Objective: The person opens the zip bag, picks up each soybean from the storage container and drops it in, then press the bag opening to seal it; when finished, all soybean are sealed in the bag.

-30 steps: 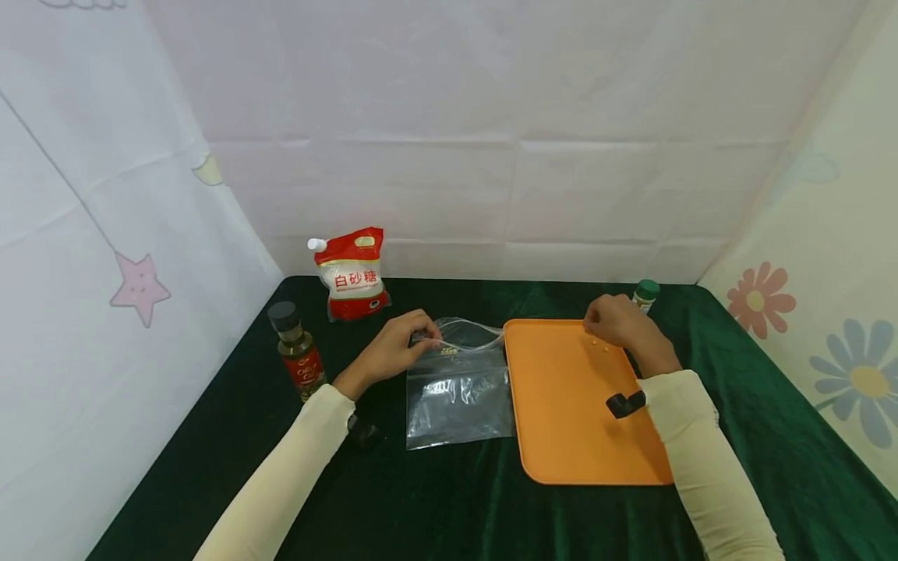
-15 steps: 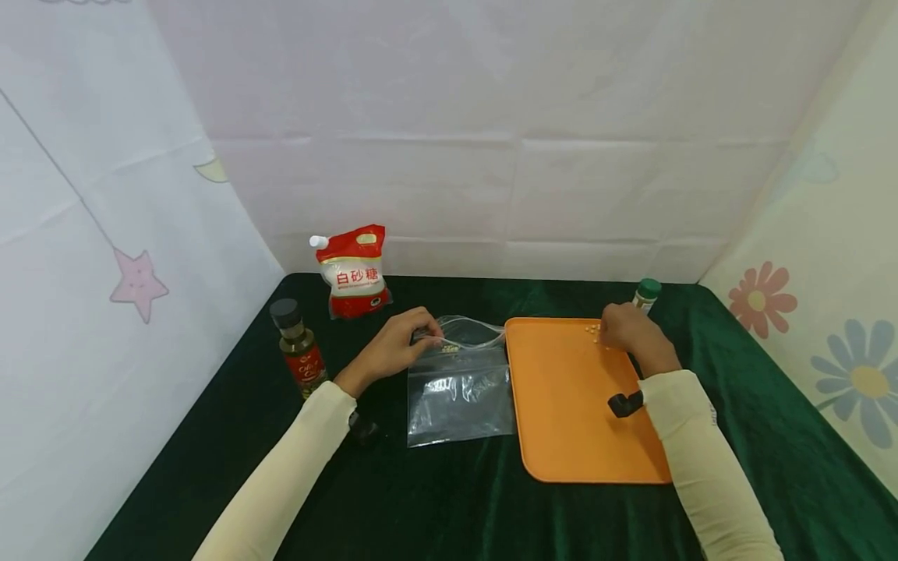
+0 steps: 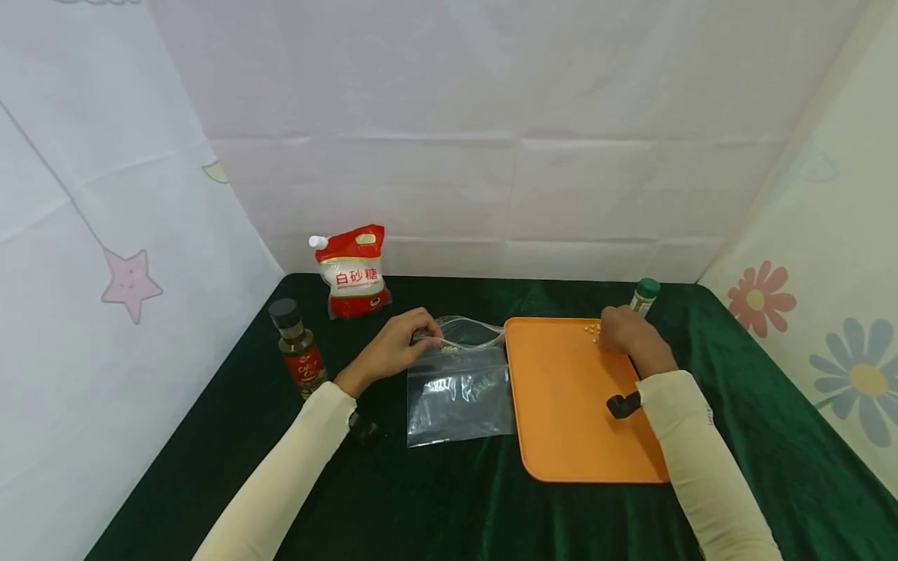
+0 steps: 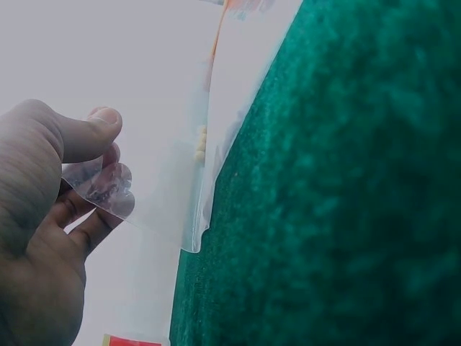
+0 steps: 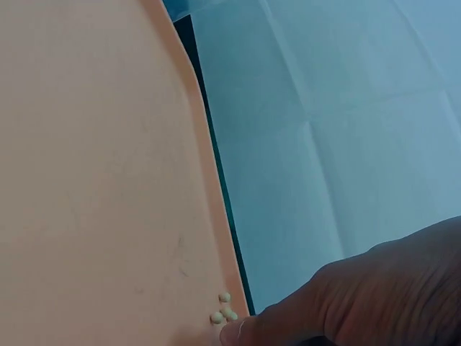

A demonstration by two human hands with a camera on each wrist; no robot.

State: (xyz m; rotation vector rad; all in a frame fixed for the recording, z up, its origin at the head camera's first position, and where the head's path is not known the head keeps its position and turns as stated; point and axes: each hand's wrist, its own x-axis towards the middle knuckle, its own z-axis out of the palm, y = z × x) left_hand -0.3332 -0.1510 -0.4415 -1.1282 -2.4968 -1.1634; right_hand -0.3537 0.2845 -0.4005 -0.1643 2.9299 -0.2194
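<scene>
My left hand (image 3: pixel 396 347) pinches the top edge of a clear zip bag (image 3: pixel 459 401), whose mouth stands apart. In the left wrist view the thumb and fingers of the left hand (image 4: pixel 54 194) grip the film, with several pale pellets (image 4: pixel 201 144) inside the bag. The right hand (image 3: pixel 634 339) is over the far right corner of the orange tray (image 3: pixel 582 413), beside several small pellets (image 3: pixel 592 330). In the right wrist view a fingertip of the right hand (image 5: pixel 353 295) touches the tray near the pellets (image 5: pixel 225 315); its other fingers are out of sight.
A red and white bag (image 3: pixel 356 273) stands at the back left. A dark-capped bottle (image 3: pixel 303 358) is beside the left forearm, and a green-capped bottle (image 3: pixel 644 296) is behind the right hand. Dark green cloth (image 3: pixel 449 514) covers the table.
My right hand has moved slightly right and down along the tray's far edge, uncovering more pellets to its left. The left hand keeps its hold on the bag.
</scene>
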